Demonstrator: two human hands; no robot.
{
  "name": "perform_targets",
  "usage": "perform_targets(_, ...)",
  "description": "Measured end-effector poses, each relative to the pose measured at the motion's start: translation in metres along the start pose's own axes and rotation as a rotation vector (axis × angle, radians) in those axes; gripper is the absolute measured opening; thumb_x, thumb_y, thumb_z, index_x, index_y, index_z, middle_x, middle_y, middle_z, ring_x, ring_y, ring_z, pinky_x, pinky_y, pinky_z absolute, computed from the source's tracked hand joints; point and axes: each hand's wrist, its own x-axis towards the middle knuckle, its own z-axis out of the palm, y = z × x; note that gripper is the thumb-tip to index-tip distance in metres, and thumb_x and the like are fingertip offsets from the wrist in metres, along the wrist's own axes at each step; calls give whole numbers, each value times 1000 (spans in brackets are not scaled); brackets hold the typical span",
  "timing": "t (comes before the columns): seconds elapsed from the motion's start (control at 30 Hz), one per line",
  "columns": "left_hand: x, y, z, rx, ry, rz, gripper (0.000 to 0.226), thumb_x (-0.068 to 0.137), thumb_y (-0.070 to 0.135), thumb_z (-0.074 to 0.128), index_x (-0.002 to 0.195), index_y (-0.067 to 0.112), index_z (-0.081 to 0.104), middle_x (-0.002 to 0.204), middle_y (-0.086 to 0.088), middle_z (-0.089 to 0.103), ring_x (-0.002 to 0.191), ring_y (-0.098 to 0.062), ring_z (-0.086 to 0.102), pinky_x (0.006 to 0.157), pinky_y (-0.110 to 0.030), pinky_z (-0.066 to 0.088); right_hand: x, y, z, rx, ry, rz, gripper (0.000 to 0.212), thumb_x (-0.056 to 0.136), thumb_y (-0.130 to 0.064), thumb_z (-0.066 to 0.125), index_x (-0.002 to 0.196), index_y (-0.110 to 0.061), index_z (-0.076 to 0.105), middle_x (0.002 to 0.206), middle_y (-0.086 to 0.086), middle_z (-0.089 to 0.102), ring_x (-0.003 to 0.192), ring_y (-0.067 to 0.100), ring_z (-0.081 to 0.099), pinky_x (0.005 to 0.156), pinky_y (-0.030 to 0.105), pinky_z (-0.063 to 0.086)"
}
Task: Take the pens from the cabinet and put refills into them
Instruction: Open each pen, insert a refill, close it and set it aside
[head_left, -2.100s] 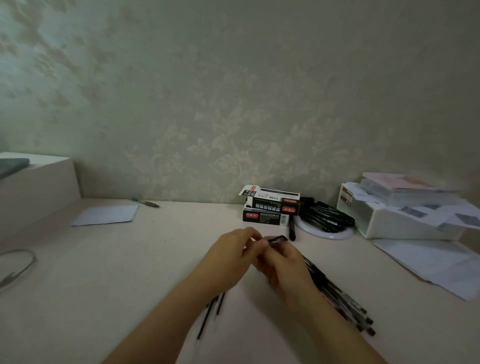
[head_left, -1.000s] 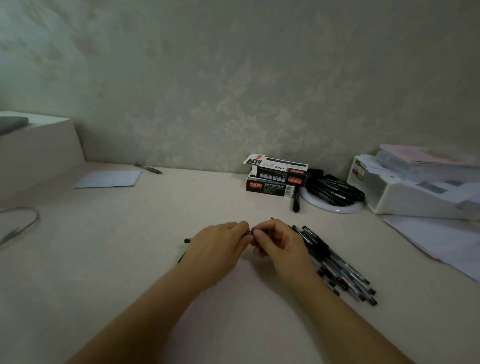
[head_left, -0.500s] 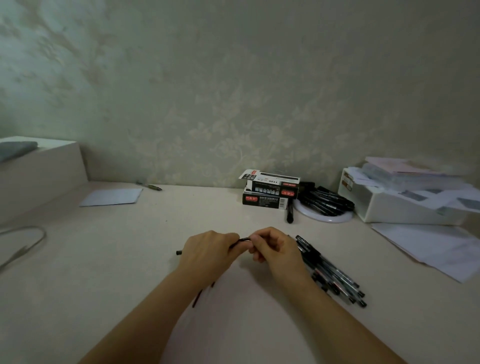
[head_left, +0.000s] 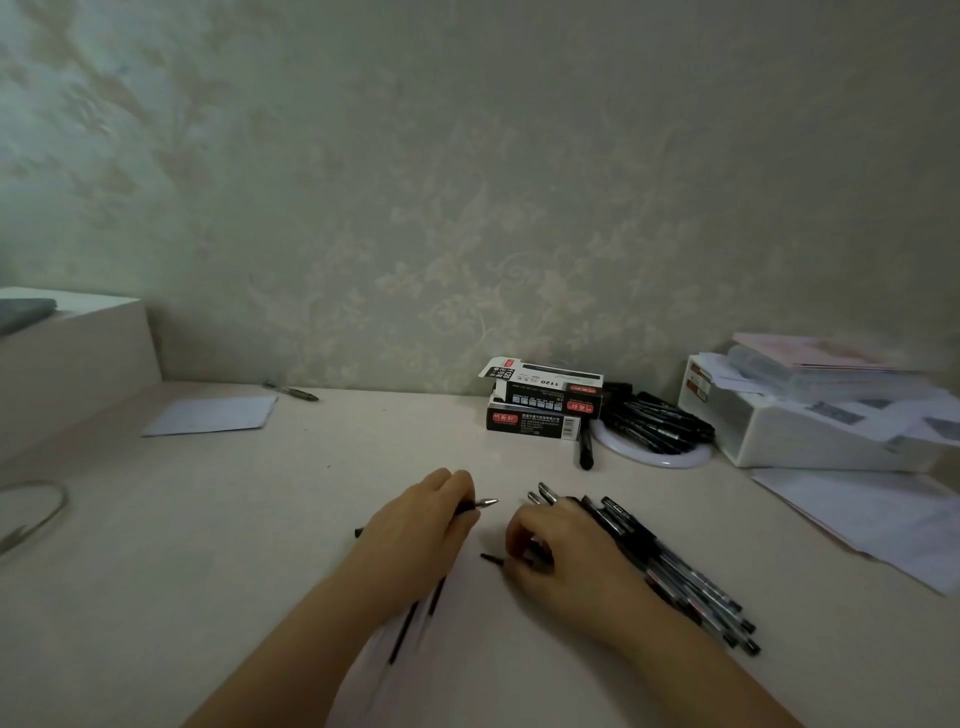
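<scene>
Two hands work at the lower middle of the frame — the left hand (head_left: 421, 525) grips a pen (head_left: 480, 504), its metal tip poking out toward the right, while the right hand (head_left: 561, 556) has its fingers (head_left: 519, 540) curled down on a small dark piece (head_left: 491, 558) on the desk (head_left: 260, 519). More pens (head_left: 675, 571) lie heaped just right of that hand. Best to keep the held pen steady and level, and pinch the small piece cleanly before bringing it over.
</scene>
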Motion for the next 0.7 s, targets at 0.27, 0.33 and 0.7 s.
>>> perform_targets(0.27,3,-1,2,-51,3,65,10,96,37,50,95,27,50,90,12,46,72,-8,49,63,-22,44,5,3,0,126,151,101,15,89,-50,58,94,-36,59,88,-20,59,90,-4,47,72,13,37)
perform_targets(0.33,3,1,2,-61,7,85,11,96,37,51,96,26,51,91,12,47,72,-7,49,65,-24,46,6,2,-1,163,177,131,17,91,-50,57,100,-37,63,90,-22,62,92,-6,48,74,11,36)
perform_targets(0.7,3,8,-1,-143,36,160,14,96,33,51,101,22,60,93,9,52,76,-6,51,69,-26,47,8,-3,-7,388,99,149,10,90,-34,67,86,-38,75,78,-27,68,84,-1,57,72,10,42)
